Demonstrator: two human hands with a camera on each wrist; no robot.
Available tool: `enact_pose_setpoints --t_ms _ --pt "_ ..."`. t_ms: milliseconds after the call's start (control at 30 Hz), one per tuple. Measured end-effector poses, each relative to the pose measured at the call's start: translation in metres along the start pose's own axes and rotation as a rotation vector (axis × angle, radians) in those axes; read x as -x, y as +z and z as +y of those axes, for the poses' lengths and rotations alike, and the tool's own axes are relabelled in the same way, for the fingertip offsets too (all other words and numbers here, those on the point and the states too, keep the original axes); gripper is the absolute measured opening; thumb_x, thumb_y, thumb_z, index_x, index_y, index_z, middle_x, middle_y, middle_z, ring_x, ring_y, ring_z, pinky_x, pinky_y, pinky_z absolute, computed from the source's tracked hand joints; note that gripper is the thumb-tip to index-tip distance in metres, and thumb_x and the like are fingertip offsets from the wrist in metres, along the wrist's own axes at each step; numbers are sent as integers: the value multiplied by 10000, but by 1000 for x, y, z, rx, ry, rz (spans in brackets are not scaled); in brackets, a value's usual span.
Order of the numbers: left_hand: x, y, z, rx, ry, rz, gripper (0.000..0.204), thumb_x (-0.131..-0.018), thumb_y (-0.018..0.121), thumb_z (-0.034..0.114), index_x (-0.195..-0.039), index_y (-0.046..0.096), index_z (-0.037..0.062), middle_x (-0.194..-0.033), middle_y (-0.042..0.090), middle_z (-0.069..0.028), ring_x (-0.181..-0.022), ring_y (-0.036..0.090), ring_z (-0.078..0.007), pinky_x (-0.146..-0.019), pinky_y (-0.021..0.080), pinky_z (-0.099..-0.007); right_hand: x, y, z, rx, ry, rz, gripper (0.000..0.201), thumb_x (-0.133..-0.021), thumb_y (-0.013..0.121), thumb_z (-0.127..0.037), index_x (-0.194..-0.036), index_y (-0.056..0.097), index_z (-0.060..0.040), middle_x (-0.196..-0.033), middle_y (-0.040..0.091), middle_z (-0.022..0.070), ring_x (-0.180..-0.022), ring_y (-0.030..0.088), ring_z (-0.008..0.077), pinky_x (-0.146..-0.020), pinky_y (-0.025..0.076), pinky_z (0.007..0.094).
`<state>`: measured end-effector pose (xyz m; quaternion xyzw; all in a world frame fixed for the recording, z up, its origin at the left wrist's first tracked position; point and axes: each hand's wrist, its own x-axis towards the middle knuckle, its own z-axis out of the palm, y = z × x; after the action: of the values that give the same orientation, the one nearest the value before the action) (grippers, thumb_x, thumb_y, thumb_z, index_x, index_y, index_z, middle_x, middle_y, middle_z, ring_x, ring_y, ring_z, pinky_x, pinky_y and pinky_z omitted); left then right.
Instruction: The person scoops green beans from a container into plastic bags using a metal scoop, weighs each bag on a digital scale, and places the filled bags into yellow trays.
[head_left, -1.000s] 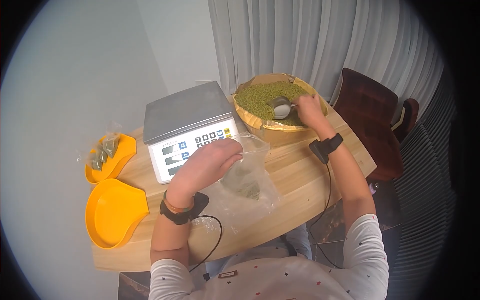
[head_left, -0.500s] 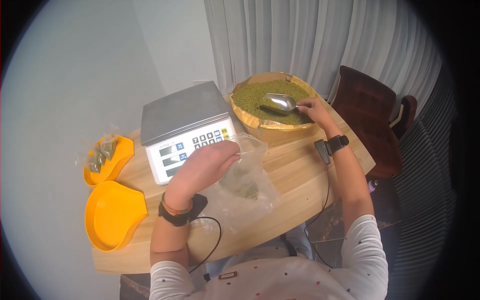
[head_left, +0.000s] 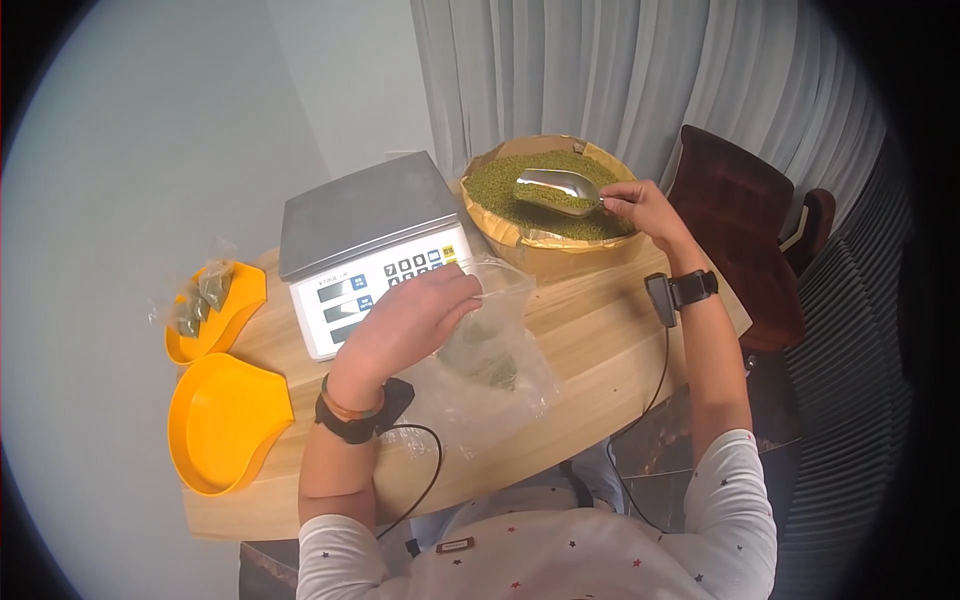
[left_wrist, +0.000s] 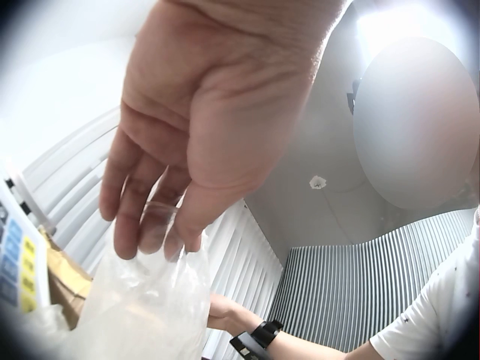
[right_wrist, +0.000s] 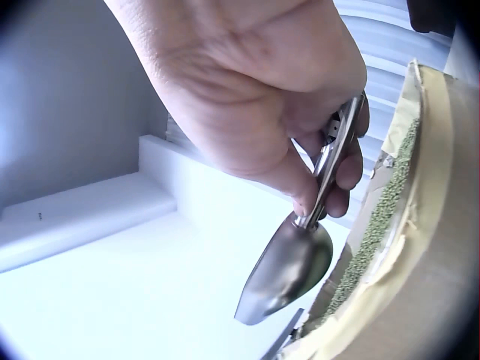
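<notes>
My left hand [head_left: 415, 310] pinches the top edge of a clear plastic bag [head_left: 530, 375] between thumb and fingers; a small amount of green matter lies low in the bag. In the left wrist view the bag [left_wrist: 142, 307] hangs below the fingertips. My right hand [head_left: 650, 212] grips the handle of a metal scoop [head_left: 585, 183], which holds small green beans and is over the taped cardboard box [head_left: 570, 262] of the same beans. From the right wrist, the rounded underside of the scoop [right_wrist: 289, 270] shows beside the box wall [right_wrist: 442, 202].
A white digital scale [head_left: 370, 215] with a grey top stands left of the box. On the table's left side are two yellow trays, one bare [head_left: 220, 430] and one [head_left: 245, 300] bearing several small filled bags [head_left: 205, 300]. A dark red chair [head_left: 735, 230] is at right.
The right hand has turned the scoop from tipped in the beans to nearly level and lifted it, with beans now inside. The left hand still holds the bag in much the same place.
</notes>
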<state>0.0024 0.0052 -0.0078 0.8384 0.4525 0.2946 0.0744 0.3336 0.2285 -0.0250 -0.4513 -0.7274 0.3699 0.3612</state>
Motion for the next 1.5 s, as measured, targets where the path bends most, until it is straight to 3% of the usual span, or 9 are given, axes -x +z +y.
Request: enact_pose_setpoints --t_ms 267,400,467,567,700,900,1100,1200,1500 --pt "0 -2 3 -57 26 20 116 -951 623 137 -969 626 23 -901 609 -152 -835 604 -355 -723 487 -415 28 1 -79 108 -222 -359 217 -919 691 -63 -1118 725 17 -961 731 46 -873 636 117 -823 509 278" --pt "1 -3 3 -57 21 15 120 -950 627 144 -971 629 26 -900 610 -149 -829 604 -354 -718 486 -413 46 17 -114 263 -388 -377 219 -893 695 -62 -1103 739 -18 -961 742 80 -862 663 171 -798 518 322" --pt "2 -3 4 -29 -8 15 126 -951 629 150 -973 631 27 -900 610 -147 -823 605 -352 -716 485 -411 60 27 -134 589 -531 -308 180 -879 709 -107 -1040 743 -34 -872 703 88 -849 635 231 -927 410 361" --pt "2 -4 6 -36 -15 -12 132 -950 632 155 -979 631 26 -899 615 -147 -830 608 -351 -720 486 -415 79 43 -149 723 -703 -236 161 -875 698 -112 -1019 747 -58 -839 659 90 -866 600 272 -955 357 368" --pt "2 -1 5 -8 12 -4 139 -952 629 159 -988 630 25 -902 625 -149 -841 612 -353 -728 489 -420 89 46 -156 800 -745 -166 168 -866 695 -92 -1023 745 -64 -844 655 81 -898 598 262 -964 359 363" --pt "-2 6 3 -46 -20 -2 142 -959 621 157 -997 619 20 -836 630 -142 -776 627 -334 -681 492 -401 60 16 -124 674 -703 158 179 -856 681 -51 -1020 749 -72 -860 675 81 -889 606 269 -874 404 387" --pt "-11 -7 7 18 -10 78 141 -952 616 146 -1015 616 19 -870 634 -173 -818 608 -388 -707 492 -434 16 -4 -40 1024 -593 310 203 -816 655 -20 -981 757 -81 -899 657 70 -973 581 261 -850 409 407" --pt "-20 -20 7 47 39 297 100 -962 618 85 -973 628 -13 -749 581 -94 -621 522 -187 -612 457 -285 -2 10 18 1126 -636 255 236 -787 642 -26 -982 758 -94 -900 651 58 -992 575 253 -859 405 409" --pt "-60 -74 -37 -84 -179 566 158 -990 605 139 -956 624 -14 -689 576 -36 -597 555 -98 -571 457 -257 18 32 25 1020 -618 226 252 -807 590 -6 -1001 738 -70 -972 636 63 -1066 545 264 -941 389 432"
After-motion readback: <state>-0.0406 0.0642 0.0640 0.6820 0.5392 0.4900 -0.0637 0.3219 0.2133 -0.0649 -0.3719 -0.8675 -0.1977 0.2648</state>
